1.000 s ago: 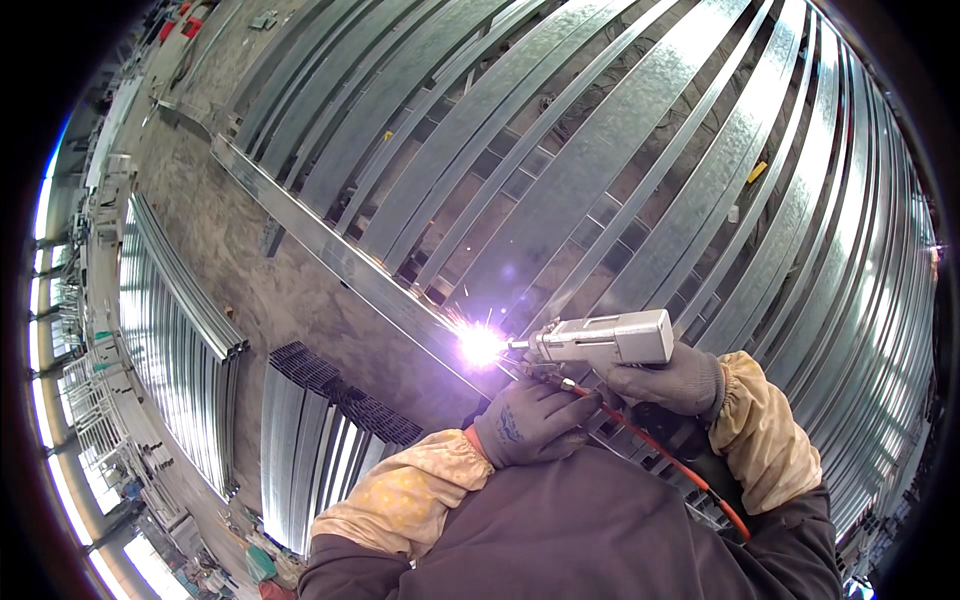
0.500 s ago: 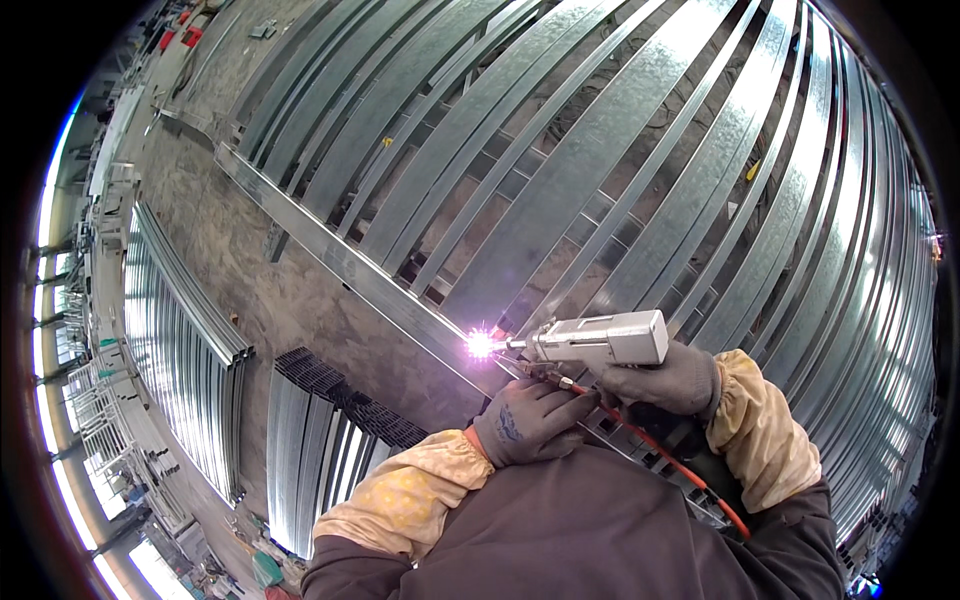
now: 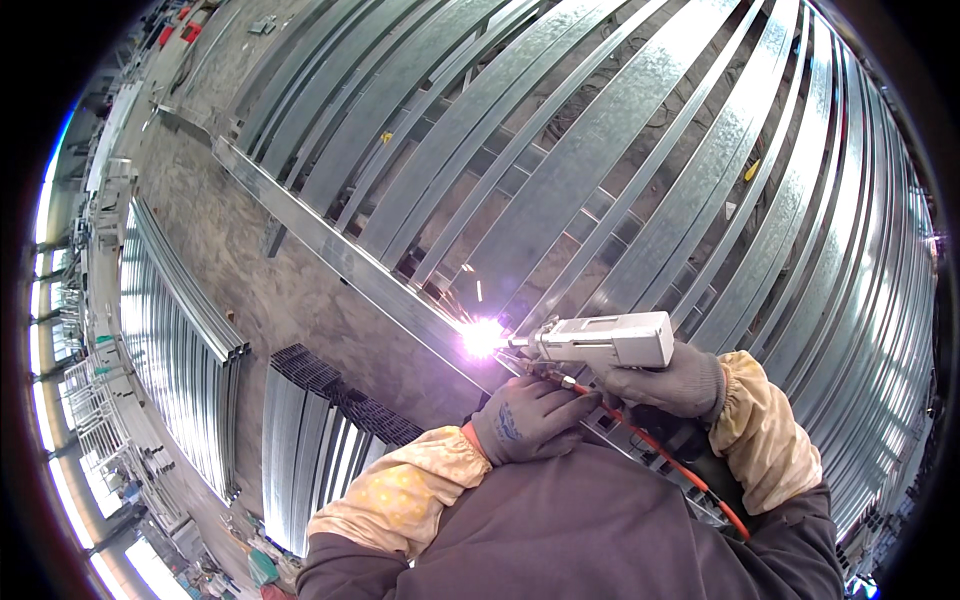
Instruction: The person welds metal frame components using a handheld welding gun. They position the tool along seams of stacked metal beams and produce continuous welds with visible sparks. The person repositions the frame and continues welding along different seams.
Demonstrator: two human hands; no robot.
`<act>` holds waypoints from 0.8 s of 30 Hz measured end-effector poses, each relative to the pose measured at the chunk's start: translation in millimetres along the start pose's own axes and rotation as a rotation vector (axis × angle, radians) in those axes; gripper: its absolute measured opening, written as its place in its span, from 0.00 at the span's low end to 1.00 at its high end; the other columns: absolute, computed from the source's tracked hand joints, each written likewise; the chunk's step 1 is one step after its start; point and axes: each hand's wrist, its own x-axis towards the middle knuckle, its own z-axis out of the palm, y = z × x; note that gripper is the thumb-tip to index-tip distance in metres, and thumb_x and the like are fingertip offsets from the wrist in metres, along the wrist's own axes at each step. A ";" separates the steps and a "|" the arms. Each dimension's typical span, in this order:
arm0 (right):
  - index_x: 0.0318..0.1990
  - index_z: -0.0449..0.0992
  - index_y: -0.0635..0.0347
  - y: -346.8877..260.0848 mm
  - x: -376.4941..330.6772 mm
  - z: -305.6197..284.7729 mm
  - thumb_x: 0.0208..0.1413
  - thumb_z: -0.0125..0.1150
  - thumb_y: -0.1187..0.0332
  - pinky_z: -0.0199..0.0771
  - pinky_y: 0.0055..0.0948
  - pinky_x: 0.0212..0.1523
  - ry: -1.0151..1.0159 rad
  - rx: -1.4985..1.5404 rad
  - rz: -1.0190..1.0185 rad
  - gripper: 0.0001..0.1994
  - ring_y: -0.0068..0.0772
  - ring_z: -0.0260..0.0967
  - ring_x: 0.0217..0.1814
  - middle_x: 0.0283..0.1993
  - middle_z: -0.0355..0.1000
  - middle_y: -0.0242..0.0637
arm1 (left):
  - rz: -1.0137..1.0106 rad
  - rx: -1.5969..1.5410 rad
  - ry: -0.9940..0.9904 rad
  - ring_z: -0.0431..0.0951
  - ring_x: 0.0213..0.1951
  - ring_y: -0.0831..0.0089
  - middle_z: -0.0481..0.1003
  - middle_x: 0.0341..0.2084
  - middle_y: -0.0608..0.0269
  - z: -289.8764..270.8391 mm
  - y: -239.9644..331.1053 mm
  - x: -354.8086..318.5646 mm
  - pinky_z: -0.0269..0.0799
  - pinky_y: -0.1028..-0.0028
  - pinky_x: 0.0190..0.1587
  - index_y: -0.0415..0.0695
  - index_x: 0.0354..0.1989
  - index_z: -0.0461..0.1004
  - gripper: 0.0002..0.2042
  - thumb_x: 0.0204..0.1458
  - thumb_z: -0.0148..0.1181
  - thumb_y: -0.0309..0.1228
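Observation:
A pale boxy handheld welding gun (image 3: 606, 338) is in my gloved right hand (image 3: 668, 380), its nozzle pointing left. At the tip a bright violet-white glare (image 3: 481, 338) throws sparks and hides the spot on the metal. The nozzle meets the long edge rail (image 3: 350, 262) of a galvanized steel frame. My gloved left hand (image 3: 535, 418) is closed just below the nozzle, beside the gun's front fittings; what its fingers hold is hidden. A red hose (image 3: 672, 462) runs from those fittings under my right hand toward my body.
Long galvanized slats (image 3: 545, 225) fan out across the frame ahead and to the right. Stacked steel profiles (image 3: 180, 345) lie on the floor at left, with a bundle of dark-ended tubes (image 3: 345, 405) nearer. A yellow object (image 3: 752, 170) shows between slats.
The glare at the nozzle has grown larger and brighter, and sparks now fly up and left. Both hands and the welding gun stay nearly in place.

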 end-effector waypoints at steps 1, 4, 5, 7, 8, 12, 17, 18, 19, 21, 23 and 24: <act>0.59 0.69 0.64 -1.6 -0.3 0.5 0.61 0.59 0.65 0.74 0.24 0.35 -0.004 0.004 -0.011 0.21 0.19 0.69 0.37 0.40 0.73 0.32 | 0.009 0.000 0.007 0.80 0.37 0.61 0.78 0.34 0.61 0.9 -0.6 -0.7 0.75 0.63 0.43 0.44 0.52 0.73 0.25 0.44 0.63 0.38; 0.59 0.68 0.64 -4.8 -2.0 1.5 0.61 0.59 0.65 0.74 0.24 0.36 -0.007 0.012 -0.019 0.21 0.19 0.69 0.36 0.40 0.74 0.32 | 0.018 -0.003 0.018 0.80 0.37 0.61 0.78 0.34 0.62 3.6 -1.0 -1.7 0.75 0.64 0.42 0.45 0.53 0.73 0.25 0.44 0.63 0.38; 0.60 0.68 0.64 -5.5 -3.0 2.0 0.61 0.59 0.65 0.74 0.23 0.36 -0.006 0.013 -0.004 0.21 0.20 0.70 0.36 0.41 0.74 0.33 | 0.008 -0.006 0.012 0.80 0.37 0.62 0.78 0.34 0.62 1.9 1.0 -0.1 0.75 0.64 0.42 0.45 0.53 0.73 0.25 0.44 0.63 0.38; 0.60 0.68 0.65 -6.8 -6.0 2.8 0.61 0.60 0.65 0.75 0.23 0.36 0.018 0.012 0.037 0.22 0.20 0.71 0.36 0.41 0.74 0.34 | -0.017 0.012 -0.030 0.80 0.37 0.63 0.78 0.34 0.62 -4.6 6.5 3.8 0.76 0.66 0.43 0.46 0.53 0.73 0.24 0.45 0.63 0.38; 0.60 0.67 0.65 -7.5 -8.4 3.4 0.61 0.60 0.65 0.75 0.23 0.36 0.037 0.010 0.063 0.22 0.20 0.71 0.36 0.41 0.74 0.34 | -0.002 0.004 -0.010 0.80 0.38 0.63 0.78 0.34 0.61 -4.8 5.4 2.3 0.76 0.66 0.43 0.45 0.53 0.73 0.24 0.45 0.63 0.38; 0.60 0.68 0.64 -9.7 -10.4 -0.2 0.61 0.60 0.63 0.76 0.23 0.37 0.047 0.038 0.067 0.22 0.20 0.72 0.37 0.41 0.75 0.34 | 0.044 -0.021 0.073 0.81 0.40 0.62 0.78 0.37 0.58 -4.7 2.8 -1.2 0.77 0.66 0.43 0.44 0.52 0.73 0.24 0.46 0.63 0.39; 0.58 0.69 0.63 -4.6 -5.2 -1.3 0.61 0.61 0.63 0.74 0.23 0.38 0.072 -0.010 0.030 0.21 0.19 0.70 0.39 0.41 0.75 0.33 | 0.027 -0.062 0.097 0.81 0.38 0.60 0.78 0.38 0.56 -2.8 2.2 -1.5 0.78 0.63 0.39 0.41 0.50 0.73 0.23 0.45 0.64 0.38; 0.58 0.70 0.63 -5.9 -3.3 -0.7 0.61 0.61 0.63 0.74 0.23 0.39 0.055 -0.008 0.036 0.21 0.19 0.70 0.39 0.40 0.75 0.33 | 0.016 -0.059 0.086 0.81 0.37 0.60 0.78 0.38 0.56 -3.5 2.9 -1.8 0.78 0.63 0.39 0.41 0.50 0.74 0.23 0.44 0.64 0.37; 0.58 0.70 0.63 -7.2 -1.9 0.5 0.61 0.61 0.63 0.74 0.23 0.39 0.043 0.002 0.035 0.21 0.19 0.70 0.39 0.40 0.75 0.32 | 0.005 -0.057 0.075 0.81 0.37 0.59 0.78 0.37 0.56 -4.2 3.8 -2.2 0.78 0.63 0.38 0.41 0.50 0.74 0.23 0.44 0.64 0.37; 0.57 0.70 0.64 -10.2 1.2 2.7 0.61 0.61 0.63 0.74 0.23 0.39 0.015 0.020 0.033 0.20 0.19 0.70 0.39 0.40 0.74 0.32 | -0.014 -0.057 0.064 0.81 0.36 0.59 0.78 0.37 0.55 -4.6 4.4 -3.0 0.78 0.63 0.37 0.41 0.50 0.74 0.23 0.43 0.65 0.37; 0.57 0.70 0.64 -11.9 2.8 2.1 0.60 0.61 0.64 0.74 0.23 0.39 0.020 -0.006 0.046 0.21 0.19 0.70 0.39 0.40 0.75 0.32 | -0.026 -0.067 0.065 0.81 0.35 0.59 0.78 0.37 0.55 -4.1 4.6 -3.5 0.78 0.63 0.37 0.41 0.50 0.74 0.24 0.42 0.65 0.36; 0.58 0.70 0.64 -12.0 3.2 1.9 0.60 0.61 0.64 0.74 0.23 0.39 0.022 -0.019 0.054 0.21 0.19 0.70 0.39 0.40 0.75 0.32 | -0.018 -0.057 0.081 0.81 0.35 0.60 0.78 0.37 0.55 -3.8 4.5 -3.4 0.78 0.63 0.36 0.41 0.50 0.73 0.24 0.42 0.65 0.36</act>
